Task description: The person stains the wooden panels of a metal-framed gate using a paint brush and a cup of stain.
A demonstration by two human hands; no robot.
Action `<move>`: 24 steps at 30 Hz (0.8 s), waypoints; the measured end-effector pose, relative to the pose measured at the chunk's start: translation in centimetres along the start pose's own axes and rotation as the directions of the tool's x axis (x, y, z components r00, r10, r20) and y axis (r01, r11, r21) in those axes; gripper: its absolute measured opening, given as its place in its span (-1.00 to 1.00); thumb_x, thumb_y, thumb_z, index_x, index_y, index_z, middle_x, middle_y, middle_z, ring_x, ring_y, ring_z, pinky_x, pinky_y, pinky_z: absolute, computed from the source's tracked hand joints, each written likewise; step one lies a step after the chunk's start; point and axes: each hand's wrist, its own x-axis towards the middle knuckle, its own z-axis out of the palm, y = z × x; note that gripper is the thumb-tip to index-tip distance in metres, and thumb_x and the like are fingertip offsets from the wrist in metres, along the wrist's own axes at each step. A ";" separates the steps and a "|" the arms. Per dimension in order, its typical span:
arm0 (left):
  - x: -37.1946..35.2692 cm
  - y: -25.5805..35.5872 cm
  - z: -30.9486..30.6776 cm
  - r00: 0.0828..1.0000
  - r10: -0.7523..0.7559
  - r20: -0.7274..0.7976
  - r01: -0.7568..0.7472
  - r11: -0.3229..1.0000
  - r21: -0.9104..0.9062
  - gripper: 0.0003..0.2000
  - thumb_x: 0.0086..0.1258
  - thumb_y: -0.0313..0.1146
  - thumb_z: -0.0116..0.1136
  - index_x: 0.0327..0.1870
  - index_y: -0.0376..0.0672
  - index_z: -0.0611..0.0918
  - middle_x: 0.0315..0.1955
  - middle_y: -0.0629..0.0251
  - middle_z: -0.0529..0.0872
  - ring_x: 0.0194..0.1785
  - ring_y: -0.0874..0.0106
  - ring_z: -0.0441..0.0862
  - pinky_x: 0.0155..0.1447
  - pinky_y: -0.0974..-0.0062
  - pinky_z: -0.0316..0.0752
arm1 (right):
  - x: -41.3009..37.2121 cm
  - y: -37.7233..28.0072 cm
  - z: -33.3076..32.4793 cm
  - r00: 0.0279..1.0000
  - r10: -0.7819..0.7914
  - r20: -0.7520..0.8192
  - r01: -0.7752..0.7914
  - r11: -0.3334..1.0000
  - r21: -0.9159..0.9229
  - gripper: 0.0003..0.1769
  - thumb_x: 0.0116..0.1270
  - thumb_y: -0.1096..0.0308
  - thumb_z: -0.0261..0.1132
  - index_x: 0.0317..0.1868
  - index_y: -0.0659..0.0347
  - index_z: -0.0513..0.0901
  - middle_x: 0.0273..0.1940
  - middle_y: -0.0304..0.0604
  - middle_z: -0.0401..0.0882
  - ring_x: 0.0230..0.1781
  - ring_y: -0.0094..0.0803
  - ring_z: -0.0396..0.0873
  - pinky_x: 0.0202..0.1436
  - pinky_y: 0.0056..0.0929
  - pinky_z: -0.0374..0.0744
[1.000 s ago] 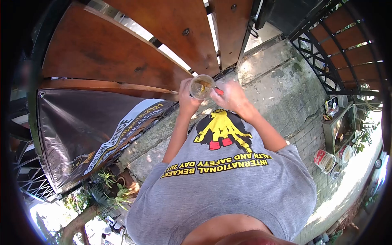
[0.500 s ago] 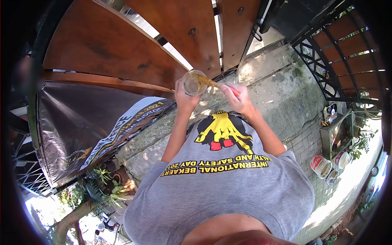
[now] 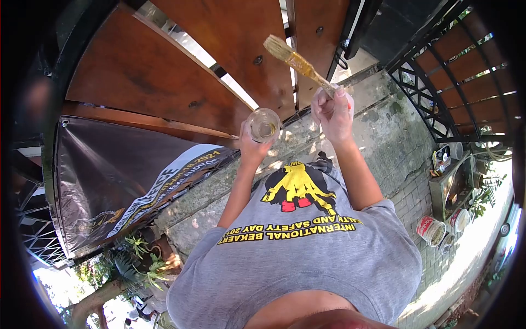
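In my left hand (image 3: 255,148) is a clear plastic cup (image 3: 265,125), with a little yellowish liquid at its bottom. My right hand (image 3: 335,115) grips a paintbrush (image 3: 300,63) by its handle, which is mostly hidden behind my fingers. Its pale bristles point up and to the left, apart from the cup. Beyond the bristles stand the glossy brown wooden boards (image 3: 230,41) of a gate, with narrow gaps between them. No contact between brush and boards can be made out.
A dark printed banner (image 3: 131,170) hangs on the left below the boards. Another slatted gate section (image 3: 460,71) stands at the right. Several buckets, among them a red-and-white bucket (image 3: 430,230), sit on the paving at the lower right. Potted plants (image 3: 143,263) are at the lower left.
The paintbrush has come out of the cup and up, its bristles now raised before the boards. My right hand has moved up and right; my left hand with the cup has shifted slightly down.
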 end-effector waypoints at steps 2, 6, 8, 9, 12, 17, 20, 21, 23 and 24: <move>0.3 0.1 0.1 0.999 0.019 0.027 -0.018 1.000 -0.008 -0.35 0.01 -0.31 0.68 0.17 -0.23 0.64 0.03 0.09 0.68 0.10 0.11 0.70 0.20 0.23 0.59 | 1.4 -1.8 1.2 0.998 -0.042 0.043 0.042 0.999 0.016 -0.38 0.66 -0.21 0.08 -0.28 0.25 0.51 -0.48 -0.14 0.49 -0.70 -0.61 0.19 -0.60 -0.57 0.30; 0.3 0.1 -0.4 0.991 0.077 0.106 -0.079 0.997 0.009 -0.29 -0.03 -0.35 0.69 0.23 -0.22 0.61 0.05 0.11 0.67 0.13 0.14 0.70 0.24 0.27 0.58 | 4.0 -4.7 4.0 0.962 -0.228 0.148 0.237 0.971 -0.044 -0.38 0.66 -0.18 0.08 -0.29 0.28 0.51 -0.47 -0.10 0.51 -0.70 -0.62 0.19 -0.60 -0.60 0.28; 0.2 -0.2 -0.4 0.989 0.084 0.125 -0.083 0.996 -0.010 -0.29 -0.03 -0.36 0.69 0.24 -0.22 0.62 0.05 0.13 0.67 0.13 0.15 0.70 0.25 0.27 0.57 | 4.8 -5.2 5.3 0.948 -0.284 0.140 0.292 0.956 -0.036 -0.37 0.67 -0.18 0.07 -0.30 0.28 0.49 -0.47 -0.09 0.50 -0.69 -0.61 0.22 -0.62 -0.58 0.27; 0.2 0.0 -0.6 0.989 0.073 0.127 -0.075 0.997 0.004 -0.29 -0.04 -0.36 0.69 0.24 -0.22 0.62 0.05 0.15 0.68 0.14 0.17 0.70 0.25 0.29 0.58 | 5.1 -5.3 5.6 0.947 -0.294 0.131 0.300 0.953 -0.029 -0.36 0.66 -0.21 0.05 -0.31 0.28 0.47 -0.48 -0.10 0.48 -0.68 -0.57 0.25 -0.63 -0.56 0.26; 0.3 0.2 -0.9 0.994 0.029 0.106 -0.029 1.000 0.000 -0.29 -0.04 -0.38 0.69 0.23 -0.21 0.63 0.07 0.16 0.68 0.15 0.17 0.71 0.26 0.31 0.59 | 5.2 -4.9 6.2 0.948 -0.302 0.101 0.303 0.953 0.004 -0.37 0.66 -0.17 0.07 -0.35 0.28 0.47 -0.50 -0.07 0.51 -0.69 -0.59 0.27 -0.63 -0.56 0.26; 0.6 -0.5 -1.4 0.985 0.161 0.066 -0.164 0.986 0.043 -0.34 0.00 -0.40 0.68 0.20 -0.22 0.64 0.08 0.12 0.69 0.15 0.18 0.71 0.25 0.30 0.60 | 4.2 -2.9 4.1 0.954 -0.296 0.050 0.300 0.950 -0.084 -0.43 0.68 -0.04 0.09 -0.39 0.28 0.51 -0.53 -0.06 0.55 -0.68 -0.64 0.27 -0.60 -0.62 0.23; 0.4 -1.3 -1.4 0.995 0.080 0.063 -0.077 0.996 -0.047 -0.36 0.02 -0.40 0.67 0.19 -0.22 0.64 0.07 0.12 0.69 0.12 0.20 0.71 0.23 0.31 0.59 | 3.0 -1.1 0.7 0.968 -0.192 -0.162 0.189 0.981 -0.035 -0.45 0.61 -0.08 0.16 -0.40 0.22 0.50 -0.54 -0.15 0.51 -0.65 -0.58 0.33 -0.58 -0.60 0.23; 0.4 -1.5 -1.3 0.994 0.074 0.076 -0.072 0.997 -0.032 -0.36 0.03 -0.38 0.68 0.19 -0.24 0.63 0.06 0.12 0.69 0.10 0.22 0.71 0.21 0.32 0.58 | 2.4 -0.7 -0.9 0.967 -0.132 -0.218 0.140 0.990 0.024 -0.47 0.61 -0.06 0.15 -0.41 0.21 0.50 -0.55 -0.17 0.49 -0.65 -0.57 0.33 -0.58 -0.59 0.23; 0.6 -1.3 -1.2 0.992 0.085 0.099 -0.084 0.996 -0.010 -0.35 0.03 -0.38 0.69 0.19 -0.25 0.62 0.06 0.12 0.69 0.09 0.22 0.71 0.21 0.32 0.59 | 1.5 0.2 -4.5 0.940 0.005 -0.340 0.043 0.990 0.135 -0.51 0.61 -0.03 0.15 -0.41 0.17 0.50 -0.56 -0.21 0.46 -0.67 -0.55 0.32 -0.59 -0.57 0.24; 0.6 -1.3 -1.1 0.990 0.089 0.107 -0.090 0.996 0.002 -0.35 0.03 -0.37 0.70 0.19 -0.26 0.62 0.07 0.12 0.69 0.09 0.23 0.72 0.21 0.33 0.59 | 0.9 0.8 -6.1 0.918 0.016 -0.397 0.031 0.993 0.112 -0.51 0.61 -0.02 0.16 -0.41 0.17 0.50 -0.56 -0.20 0.47 -0.67 -0.55 0.31 -0.60 -0.56 0.24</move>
